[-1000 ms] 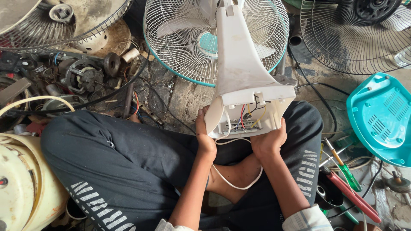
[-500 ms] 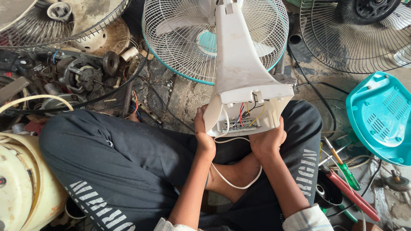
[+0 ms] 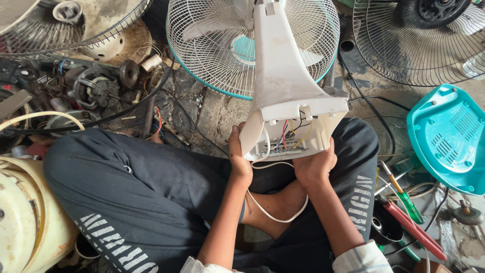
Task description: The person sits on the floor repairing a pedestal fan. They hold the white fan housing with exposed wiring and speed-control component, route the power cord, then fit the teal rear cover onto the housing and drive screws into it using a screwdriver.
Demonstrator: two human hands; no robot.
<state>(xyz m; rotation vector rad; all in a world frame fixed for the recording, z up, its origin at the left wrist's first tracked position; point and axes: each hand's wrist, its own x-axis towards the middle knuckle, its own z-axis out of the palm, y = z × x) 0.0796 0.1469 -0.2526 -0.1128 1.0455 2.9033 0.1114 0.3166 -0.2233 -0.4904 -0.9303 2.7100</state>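
The white fan base [image 3: 285,96] is lying tilted over the person's crossed legs, its open underside facing near and showing coloured wires [image 3: 288,132]. The left hand [image 3: 237,154] is gripping its left edge with closed fingers; the right hand [image 3: 314,164] is cupping its near right corner, fingers curled around it. A teal-rimmed fan grille [image 3: 202,45] is lying just beyond, and a teal cover [image 3: 447,139] is sitting at right on the floor.

Grimy workshop floor [image 3: 212,114], crowded with parts.
Fan grilles [image 3: 404,50] lie far, a teal base cover [image 3: 447,139] right, screwdrivers [image 3: 404,194] near right, motor parts [image 3: 96,88] left.
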